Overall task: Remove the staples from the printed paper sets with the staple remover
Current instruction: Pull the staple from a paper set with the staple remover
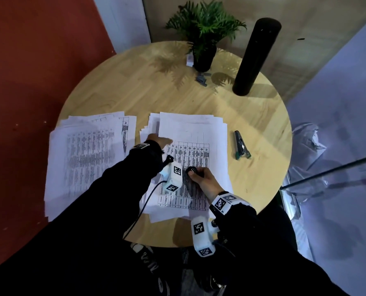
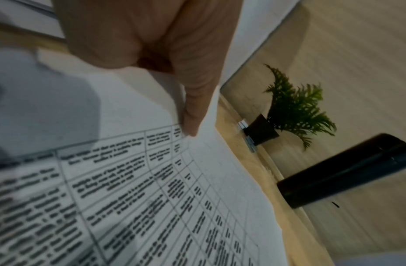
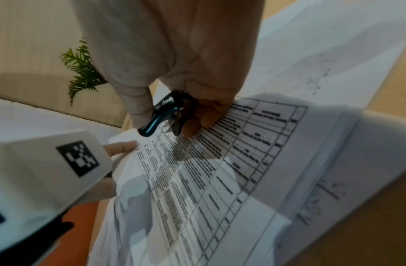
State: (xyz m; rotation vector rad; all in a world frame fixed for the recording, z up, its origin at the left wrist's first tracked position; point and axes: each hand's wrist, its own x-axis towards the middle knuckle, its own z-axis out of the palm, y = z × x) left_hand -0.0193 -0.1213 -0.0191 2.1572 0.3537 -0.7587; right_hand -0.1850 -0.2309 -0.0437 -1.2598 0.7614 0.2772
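From the head view: on the round wooden surface, my left hand lies flat, fingers straight, on the centre stack of white printed paper sets.

Left wrist: fingertip presses the sheet; no staple visible.

Right wrist: my right hand pinches the black claw staple remover above the sheet. Next, likely: find the staple, hidden or blurred.

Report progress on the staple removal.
Possibly done: a loose pile of printed sheets lies at the left, though no staples show. In hand: the right hand grips the staple remover over the middle stack, the left hand pressing its top sheet. How many sets remain is unclear.
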